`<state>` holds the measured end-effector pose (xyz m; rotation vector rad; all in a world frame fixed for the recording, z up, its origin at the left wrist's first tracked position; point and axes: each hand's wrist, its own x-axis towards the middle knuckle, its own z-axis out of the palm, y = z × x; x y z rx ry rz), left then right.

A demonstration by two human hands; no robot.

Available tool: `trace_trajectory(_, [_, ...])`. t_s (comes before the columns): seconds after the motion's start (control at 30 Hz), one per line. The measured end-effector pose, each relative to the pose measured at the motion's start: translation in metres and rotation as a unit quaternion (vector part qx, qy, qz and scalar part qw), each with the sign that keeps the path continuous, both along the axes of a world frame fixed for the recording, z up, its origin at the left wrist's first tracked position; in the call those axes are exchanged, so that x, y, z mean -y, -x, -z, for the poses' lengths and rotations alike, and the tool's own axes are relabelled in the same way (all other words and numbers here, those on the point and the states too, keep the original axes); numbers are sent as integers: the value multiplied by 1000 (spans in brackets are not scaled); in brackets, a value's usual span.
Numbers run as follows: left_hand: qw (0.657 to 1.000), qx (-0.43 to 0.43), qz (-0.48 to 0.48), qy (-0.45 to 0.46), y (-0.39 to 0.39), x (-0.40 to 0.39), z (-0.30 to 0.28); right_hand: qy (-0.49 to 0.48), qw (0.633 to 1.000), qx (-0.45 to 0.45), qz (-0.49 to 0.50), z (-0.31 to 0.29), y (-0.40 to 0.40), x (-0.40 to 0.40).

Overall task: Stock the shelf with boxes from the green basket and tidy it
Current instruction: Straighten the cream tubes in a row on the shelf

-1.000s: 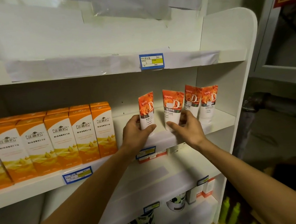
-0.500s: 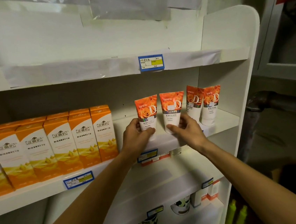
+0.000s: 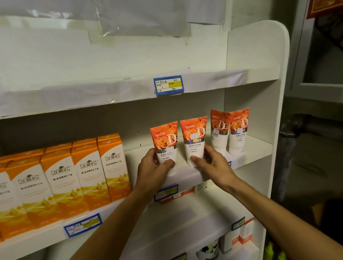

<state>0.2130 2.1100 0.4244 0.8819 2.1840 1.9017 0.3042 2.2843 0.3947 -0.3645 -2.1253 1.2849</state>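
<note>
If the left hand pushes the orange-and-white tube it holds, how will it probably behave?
The orange-and-white plastic tube in the left hand stands upright on its narrow cap end, wider on top, so it probably tips easily. Its glossy surface may slip. A fall rightward could hit the neighbouring tube held by the right hand.

Lower part of leftmost tube [image 3: 165, 149] hidden behind left hand [image 3: 152, 172]. Second tube [image 3: 195, 141] base covered by right hand [image 3: 212, 164]. Orange boxes [image 3: 63, 179] cut off at left edge. Price label [image 3: 82, 224] print blurred (unreadable). Bottom-shelf items [image 3: 208, 253] too dim to tell.
</note>
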Motion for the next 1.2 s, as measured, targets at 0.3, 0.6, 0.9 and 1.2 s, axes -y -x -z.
trace_trajectory(0.3, [1000,-11,13,12,1,1,1,-6,1000,2,0,1,2,0])
trace_trajectory(0.6, [999,-24,12,31,-2,2,0,-28,1000,10,9,4,0,4])
trace_trajectory(0.9, [1000,-6,-20,20,-3,2,0,-8,957,-116,265,-4,-20,-1])
trace_trajectory(1.2, [999,-17,-27,17,-5,2,0,-87,919,5,385,-14,-9,-12])
